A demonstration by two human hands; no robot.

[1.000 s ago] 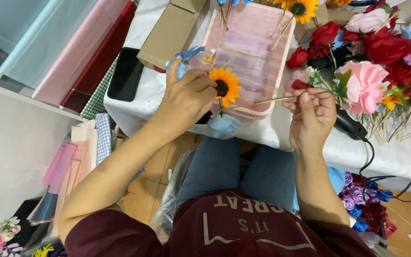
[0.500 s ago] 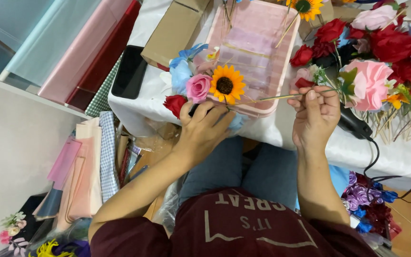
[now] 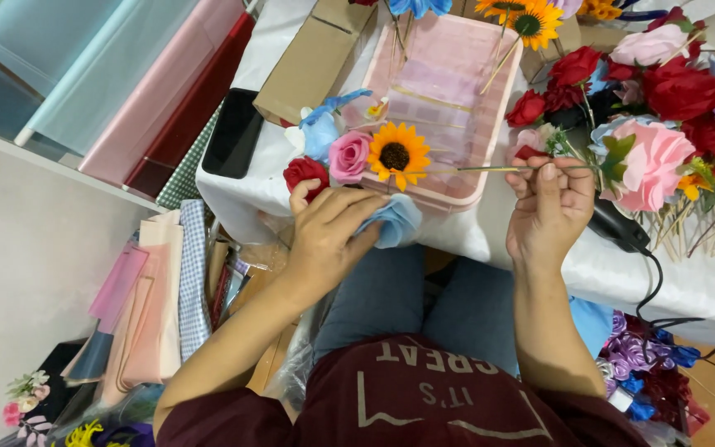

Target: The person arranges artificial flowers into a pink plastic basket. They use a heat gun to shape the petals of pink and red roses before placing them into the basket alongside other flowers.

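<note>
My left hand [image 3: 324, 230] is closed around the base of a small bunch of artificial flowers at the table's near edge. The bunch holds a red rose [image 3: 304, 172], a pink rose [image 3: 349, 155], a sunflower [image 3: 394, 153] and a light-blue rose [image 3: 397, 220], which lies under my fingertips. My right hand [image 3: 549, 203] pinches the far end of the sunflower's thin stem [image 3: 490, 169], which runs level from the bloom to that hand. A pale blue flower [image 3: 323, 132] sits just behind the bunch.
A pink rectangular basket [image 3: 457, 74] stands behind the bunch. A heap of red, pink and blue flowers [image 3: 672, 91] lies at the right, with a black tool and cable [image 3: 618, 228]. A black phone [image 3: 233, 132], a cardboard box [image 3: 312, 58], wrapping-paper rolls [image 3: 126, 91] and sheets [image 3: 151, 306] lie at the left.
My left hand has slid down from over the blooms to their base, uncovering the red and pink roses beside the sunflower. My right hand has stayed on the stem.
</note>
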